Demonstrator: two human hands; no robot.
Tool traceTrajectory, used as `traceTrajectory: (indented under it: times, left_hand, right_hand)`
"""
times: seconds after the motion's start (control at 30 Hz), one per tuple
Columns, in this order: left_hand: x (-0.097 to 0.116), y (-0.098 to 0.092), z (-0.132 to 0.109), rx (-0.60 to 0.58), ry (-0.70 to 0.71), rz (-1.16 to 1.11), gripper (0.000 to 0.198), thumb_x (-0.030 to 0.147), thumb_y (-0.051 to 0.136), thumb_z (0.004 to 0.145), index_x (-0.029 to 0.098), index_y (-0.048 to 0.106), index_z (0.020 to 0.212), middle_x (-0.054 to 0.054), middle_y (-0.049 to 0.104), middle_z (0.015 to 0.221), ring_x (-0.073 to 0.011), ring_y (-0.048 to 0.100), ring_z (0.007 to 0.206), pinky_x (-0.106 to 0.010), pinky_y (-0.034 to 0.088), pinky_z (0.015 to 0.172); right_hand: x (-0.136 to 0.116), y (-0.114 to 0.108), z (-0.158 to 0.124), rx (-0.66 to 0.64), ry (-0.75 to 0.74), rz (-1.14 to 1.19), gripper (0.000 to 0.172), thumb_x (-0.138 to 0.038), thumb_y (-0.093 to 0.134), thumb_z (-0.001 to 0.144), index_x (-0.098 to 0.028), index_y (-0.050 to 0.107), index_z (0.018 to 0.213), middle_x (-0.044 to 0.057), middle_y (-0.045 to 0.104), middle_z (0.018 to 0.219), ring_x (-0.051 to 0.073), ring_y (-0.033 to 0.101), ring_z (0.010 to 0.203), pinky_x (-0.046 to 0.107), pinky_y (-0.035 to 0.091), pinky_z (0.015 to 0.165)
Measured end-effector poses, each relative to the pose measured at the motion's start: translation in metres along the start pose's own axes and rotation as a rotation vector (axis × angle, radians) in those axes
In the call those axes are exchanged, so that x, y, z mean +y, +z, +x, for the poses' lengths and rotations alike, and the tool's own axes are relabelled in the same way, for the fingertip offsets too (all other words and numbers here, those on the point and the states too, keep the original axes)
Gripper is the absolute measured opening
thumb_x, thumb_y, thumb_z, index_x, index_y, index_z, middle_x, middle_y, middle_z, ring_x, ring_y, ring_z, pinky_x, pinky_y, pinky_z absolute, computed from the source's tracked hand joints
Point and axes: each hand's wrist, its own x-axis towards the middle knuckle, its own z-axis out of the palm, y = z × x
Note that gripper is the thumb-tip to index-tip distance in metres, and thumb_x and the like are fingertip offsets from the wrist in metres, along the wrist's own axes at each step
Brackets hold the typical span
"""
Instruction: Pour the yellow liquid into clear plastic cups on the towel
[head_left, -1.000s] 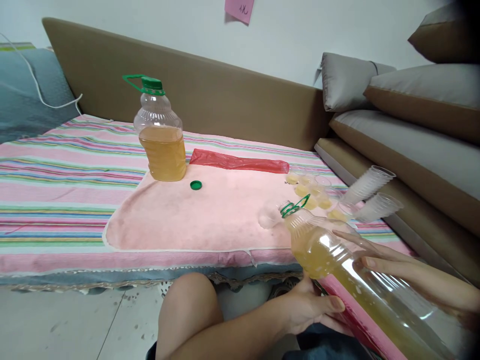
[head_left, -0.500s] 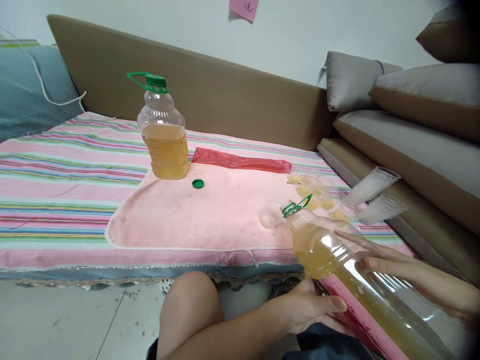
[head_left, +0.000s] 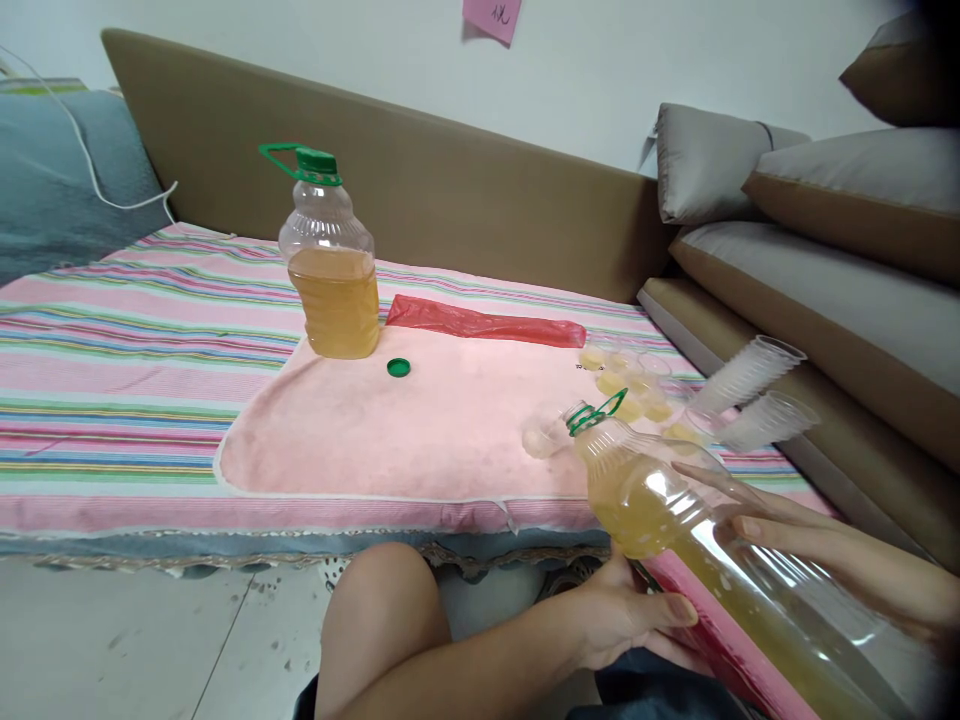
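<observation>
Currently left hand (head_left: 619, 615), right hand (head_left: 810, 548) hold 1 tilted bottle (head_left: 637, 505).

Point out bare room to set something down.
Bare: the pink mat, between the green cap and the front edge, left of the lone cup; also the striped sheet left of the upright bottle. Crowded: the right end, with part-filled cups, cup stacks, tilted bottle, left hand and right hand.

Striped bed (head_left: 112, 380); pink mat (head_left: 337, 440) on it: clear cups (head_left: 658, 406) right, green cap (head_left: 399, 368), bottle (head_left: 341, 305) at far-left corner.
</observation>
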Motion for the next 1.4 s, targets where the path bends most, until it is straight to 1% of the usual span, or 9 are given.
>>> traceTrajectory:
  times: [0.13, 0.33, 0.53, 0.73, 0.8, 0.93, 1.1, 1.3, 1.4]
  left_hand:
    - [0.0, 0.0, -0.001, 0.005, 0.003, 0.009, 0.098, 0.05, 0.095, 0.033, 0.022, 0.054, 0.117, -0.003, 0.064, 0.091, -0.0179, 0.063, 0.071, -0.072, 0.037, 0.093]
    - [-0.001, -0.002, -0.001, -0.007, 0.005, 0.018, 0.104, 0.048, 0.095, 0.037, 0.023, 0.049, 0.127, -0.006, 0.065, 0.098, -0.0183, 0.064, 0.073, -0.066, 0.042, 0.091]
    - [-0.001, -0.001, -0.002, 0.014, 0.001, 0.011, 0.101, 0.048, 0.096, 0.037, 0.024, 0.052, 0.124, -0.006, 0.067, 0.101, -0.0171, 0.065, 0.073, -0.07, 0.039, 0.095]
    - [-0.001, -0.001, -0.002, -0.018, 0.027, -0.011, 0.101, 0.046, 0.096, 0.038, 0.026, 0.051, 0.127, -0.008, 0.064, 0.109, -0.0272, 0.067, 0.088, -0.077, 0.034, 0.095]
    - [0.001, 0.0, -0.003, -0.014, 0.027, -0.016, 0.098, 0.045, 0.096, 0.038, 0.024, 0.053, 0.124, -0.008, 0.064, 0.106, -0.0269, 0.067, 0.088, -0.077, 0.033, 0.095]
    - [0.004, 0.003, -0.005, 0.014, 0.014, -0.023, 0.094, 0.044, 0.097, 0.036, 0.022, 0.056, 0.118, -0.007, 0.065, 0.104, -0.0209, 0.065, 0.08, -0.074, 0.035, 0.096]
    - [0.004, 0.002, -0.004, 0.009, 0.006, -0.003, 0.098, 0.047, 0.096, 0.036, 0.02, 0.055, 0.121, -0.01, 0.065, 0.106, -0.0253, 0.068, 0.085, -0.074, 0.036, 0.095]
    - [0.006, 0.004, -0.006, 0.011, 0.014, 0.021, 0.095, 0.05, 0.095, 0.036, 0.023, 0.056, 0.119, -0.009, 0.065, 0.109, -0.0323, 0.068, 0.095, -0.074, 0.036, 0.096]
    - [0.005, 0.005, -0.005, 0.018, 0.014, 0.007, 0.097, 0.049, 0.095, 0.035, 0.022, 0.055, 0.12, -0.007, 0.065, 0.104, -0.0273, 0.068, 0.087, -0.074, 0.036, 0.096]
  right_hand:
    - [-0.001, 0.001, 0.0, 0.002, -0.016, 0.001, 0.07, -0.065, 0.067, 0.07, -0.035, 0.062, 0.134, 0.0, 0.047, 0.153, 0.034, 0.029, 0.147, 0.047, 0.024, 0.119]
    - [-0.002, 0.001, 0.001, -0.062, -0.006, 0.038, 0.071, -0.064, 0.065, 0.073, -0.034, 0.058, 0.137, -0.001, 0.04, 0.156, 0.034, 0.025, 0.148, 0.048, 0.022, 0.12]
    - [-0.003, 0.0, 0.001, -0.05, 0.006, 0.036, 0.071, -0.063, 0.067, 0.072, -0.035, 0.059, 0.136, 0.0, 0.04, 0.157, 0.033, 0.028, 0.148, 0.049, 0.017, 0.121]
    - [-0.003, 0.0, 0.0, -0.033, -0.003, 0.038, 0.066, -0.062, 0.067, 0.073, -0.035, 0.062, 0.133, -0.002, 0.041, 0.156, 0.033, 0.027, 0.148, 0.048, 0.019, 0.121]
    - [-0.004, -0.001, -0.001, -0.027, 0.002, 0.028, 0.065, -0.063, 0.066, 0.074, -0.035, 0.063, 0.132, -0.001, 0.043, 0.155, 0.034, 0.028, 0.148, 0.048, 0.02, 0.121]
    - [-0.007, -0.001, -0.003, -0.034, -0.007, 0.001, 0.061, -0.063, 0.067, 0.073, -0.035, 0.068, 0.126, -0.002, 0.047, 0.153, 0.036, 0.032, 0.146, 0.047, 0.022, 0.12]
    - [-0.011, 0.0, -0.004, -0.036, 0.024, -0.013, 0.056, -0.066, 0.065, 0.072, -0.033, 0.075, 0.116, 0.001, 0.06, 0.142, 0.039, 0.04, 0.141, 0.05, 0.028, 0.117]
    - [-0.004, -0.002, -0.001, -0.049, -0.035, -0.016, 0.065, -0.061, 0.063, 0.077, -0.034, 0.059, 0.137, -0.002, 0.038, 0.157, 0.031, 0.026, 0.148, 0.047, 0.019, 0.121]
    - [-0.001, -0.003, 0.001, -0.069, -0.034, -0.025, 0.065, -0.061, 0.061, 0.079, -0.035, 0.056, 0.139, -0.003, 0.037, 0.158, 0.031, 0.025, 0.149, 0.047, 0.018, 0.121]
